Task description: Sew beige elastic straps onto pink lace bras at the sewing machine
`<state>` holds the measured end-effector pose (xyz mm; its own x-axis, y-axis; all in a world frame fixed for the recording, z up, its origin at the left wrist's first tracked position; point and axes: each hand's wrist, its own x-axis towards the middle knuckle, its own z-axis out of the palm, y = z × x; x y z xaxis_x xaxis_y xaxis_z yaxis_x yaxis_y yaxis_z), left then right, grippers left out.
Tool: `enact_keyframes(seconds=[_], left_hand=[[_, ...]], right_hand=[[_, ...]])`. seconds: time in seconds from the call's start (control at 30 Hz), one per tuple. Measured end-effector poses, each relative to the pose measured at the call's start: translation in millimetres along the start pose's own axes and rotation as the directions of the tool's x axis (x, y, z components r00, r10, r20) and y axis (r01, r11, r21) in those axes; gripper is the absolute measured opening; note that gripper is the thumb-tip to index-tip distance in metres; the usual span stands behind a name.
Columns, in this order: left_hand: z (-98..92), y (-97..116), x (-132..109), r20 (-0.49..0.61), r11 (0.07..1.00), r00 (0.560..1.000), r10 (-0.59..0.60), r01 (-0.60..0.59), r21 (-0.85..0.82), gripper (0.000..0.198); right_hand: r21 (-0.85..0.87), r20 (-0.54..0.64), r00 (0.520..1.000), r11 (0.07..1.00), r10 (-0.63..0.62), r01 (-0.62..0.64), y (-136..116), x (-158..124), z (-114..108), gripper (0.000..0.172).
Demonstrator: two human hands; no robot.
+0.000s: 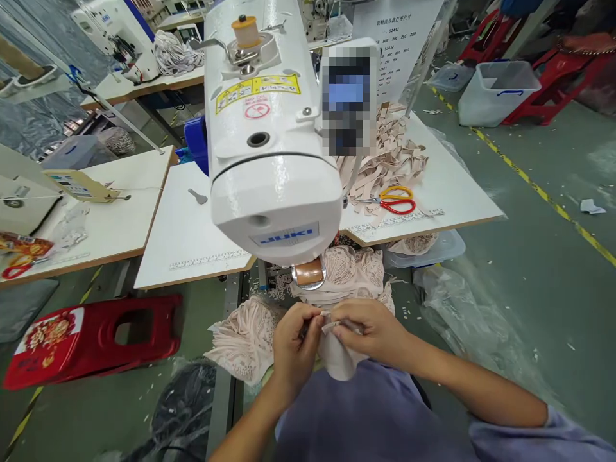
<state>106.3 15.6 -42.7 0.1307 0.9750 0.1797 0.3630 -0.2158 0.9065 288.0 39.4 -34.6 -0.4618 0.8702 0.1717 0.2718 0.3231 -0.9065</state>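
Pinching smooth, drooping beige fabric [337,360], your left hand [297,343] and right hand [371,328] nearly meet; the bench [462,200] edge lies beyond them, floor [543,282] spreading rightward.

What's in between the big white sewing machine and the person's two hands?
In the head view, lacy beige pieces lie between the white machine and the left hand and right hand, along with a metal-rimmed tan part near the machine.

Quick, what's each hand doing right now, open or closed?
Left hand: closed, pinching the pale beige fabric.
Right hand: closed, pinching the same fabric, close beside the left.
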Motion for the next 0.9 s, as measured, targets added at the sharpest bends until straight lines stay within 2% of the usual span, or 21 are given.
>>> enact_keyframes(seconds=[0.1, 0.2, 0.27, 0.33, 0.47, 0.67, 0.77, 0.9], left_hand=[[-1.8, 3.4, 2.2, -0.002, 0.997, 0.999, 0.042, -0.042, 0.068, 0.013], [-6.3, 8.7, 7.4, 0.057, 0.967, 0.975, 0.214, -0.219, 0.128, 0.011], [-10.2, 11.7, 11.2, 0.087, 0.937, 0.950, 0.300, -0.311, 0.159, 0.011], [-13.7, 13.9, 14.3, 0.117, 0.917, 0.934, 0.338, -0.354, 0.185, 0.011], [-18.2, 16.1, 17.7, 0.139, 0.909, 0.933, 0.333, -0.357, 0.215, 0.009], [-21.5, 16.7, 20.1, 0.148, 0.919, 0.939, 0.310, -0.336, 0.208, 0.009], [-22.8, 16.0, 21.2, 0.169, 0.927, 0.948, 0.270, -0.304, 0.218, 0.009], [-23.8, 14.6, 22.4, 0.180, 0.932, 0.954, 0.240, -0.278, 0.232, 0.012]], right_hand=[[-0.124, -0.033, 0.995, 0.987, 0.097, -0.101, 2.0, 7.5, -12.9, 0.019], [-0.222, 0.008, 0.992, 0.967, 0.127, -0.122, 2.4, 17.3, -24.0, 0.019], [-0.187, 0.084, 0.988, 0.976, 0.127, -0.109, 0.6, 22.8, -27.9, 0.017], [-0.126, 0.138, 0.979, 0.983, 0.153, -0.136, -1.8, 26.2, -29.8, 0.016], [-0.040, 0.212, 0.947, 0.970, 0.243, -0.240, -3.8, 27.4, -31.4, 0.019], [0.073, 0.343, 0.869, 0.912, 0.358, -0.404, -0.6, 26.6, -32.9, 0.022], [0.099, 0.367, 0.854, 0.898, 0.368, -0.430, -2.0, 28.0, -33.7, 0.022], [0.119, 0.393, 0.866, 0.916, 0.310, -0.382, -7.3, 29.9, -35.3, 0.020]])
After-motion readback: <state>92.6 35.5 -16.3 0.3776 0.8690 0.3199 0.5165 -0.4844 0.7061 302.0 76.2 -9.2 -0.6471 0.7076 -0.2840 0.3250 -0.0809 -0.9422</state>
